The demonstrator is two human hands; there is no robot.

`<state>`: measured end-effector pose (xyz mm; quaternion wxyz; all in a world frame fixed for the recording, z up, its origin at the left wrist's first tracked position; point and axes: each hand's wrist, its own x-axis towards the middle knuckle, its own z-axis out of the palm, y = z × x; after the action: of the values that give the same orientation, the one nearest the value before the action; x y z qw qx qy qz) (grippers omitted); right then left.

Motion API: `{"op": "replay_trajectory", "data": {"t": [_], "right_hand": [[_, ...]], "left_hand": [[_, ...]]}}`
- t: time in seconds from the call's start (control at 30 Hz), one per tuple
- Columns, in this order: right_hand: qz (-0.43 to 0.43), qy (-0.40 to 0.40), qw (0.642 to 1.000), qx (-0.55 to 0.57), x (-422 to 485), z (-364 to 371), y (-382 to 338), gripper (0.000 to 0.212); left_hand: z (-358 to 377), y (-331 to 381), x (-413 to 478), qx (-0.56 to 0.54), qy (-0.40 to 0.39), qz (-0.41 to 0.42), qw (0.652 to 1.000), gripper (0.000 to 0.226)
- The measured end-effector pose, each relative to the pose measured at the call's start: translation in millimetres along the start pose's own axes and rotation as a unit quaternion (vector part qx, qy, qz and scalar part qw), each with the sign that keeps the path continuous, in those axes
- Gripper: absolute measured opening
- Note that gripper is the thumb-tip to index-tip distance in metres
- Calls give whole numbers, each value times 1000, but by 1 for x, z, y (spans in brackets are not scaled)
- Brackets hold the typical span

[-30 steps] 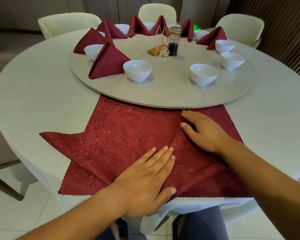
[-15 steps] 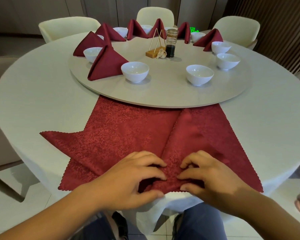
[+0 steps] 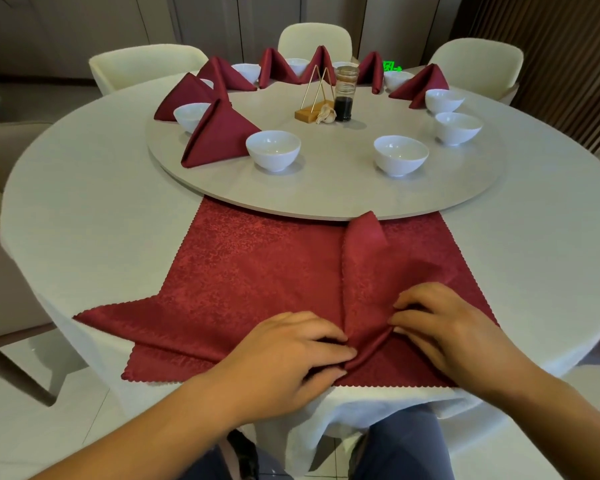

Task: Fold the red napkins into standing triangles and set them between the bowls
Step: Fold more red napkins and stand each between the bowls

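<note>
Changes over the last second, left to right.

Far left: no shift noted in the spread red napkin (image 3: 257,271) on the near tablecloth (image 3: 84,209), nor in the pointed corner of a second cloth (image 3: 94,318) showing from beneath it.

Centre: no longer pressed flat under open palms. Now gathered into a raised ridge along the middle crease, at the near table edge.

Right of centre: far tip of the folded flap (image 3: 365,233) lifted and curled over, just short of the turntable rim (image 3: 326,211).

Judged as creasing finished and the next fold or lift begun. Triangle not yet formed, nothing yet set down. Standing triangles (image 3: 219,136) in place round the left and far side of the turntable. No napkin between the near left bowl (image 3: 273,149) and the near right bowl (image 3: 400,154), nor between that one and the right-hand bowls (image 3: 457,128). Several placements judged outstanding.

Hand pose.

Left hand (image 3: 284,362): back upward, fingers curled, tips nipping the cloth on the left flank of the ridge. Thumb tucked low toward the hem.

Right hand (image 3: 444,327): back upward, fingers bent, fingertips (image 3: 397,319) nipping the right flank of the same ridge. Thumb contact not clear.

Hands near each other but apart, with only the ridge between them. Both forearms reaching in over the near edge.
</note>
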<state>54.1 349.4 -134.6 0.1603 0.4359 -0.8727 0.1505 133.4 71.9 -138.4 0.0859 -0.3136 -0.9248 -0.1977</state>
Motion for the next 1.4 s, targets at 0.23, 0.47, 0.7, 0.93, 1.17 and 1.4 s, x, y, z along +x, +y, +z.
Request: {"op": "replay_trajectory", "data": {"t": [0.23,0.47,0.7,0.93,1.17,1.4], "right_hand": [[49,-37,998,10,-3,-12,5,19],[59,-88,980,170,-10,-8,-33,17],[52,-35,992,107,-18,10,-48,26],[4,-1,999,47,-25,7,-42,18],[67,20,995,64,-49,-16,-23,9],[112,1,992,55,-50,-21,-20,21]], "left_hand": [[24,26,35,41,21,8,999,29],[22,26,25,-17,-18,-1,1000,24],[0,17,6,36,-39,-9,999,24],[-3,20,0,78,-89,12,993,36],[-48,21,14,75,-195,-92,974,17],[-82,-24,70,68,-235,-110,963,7]]}}
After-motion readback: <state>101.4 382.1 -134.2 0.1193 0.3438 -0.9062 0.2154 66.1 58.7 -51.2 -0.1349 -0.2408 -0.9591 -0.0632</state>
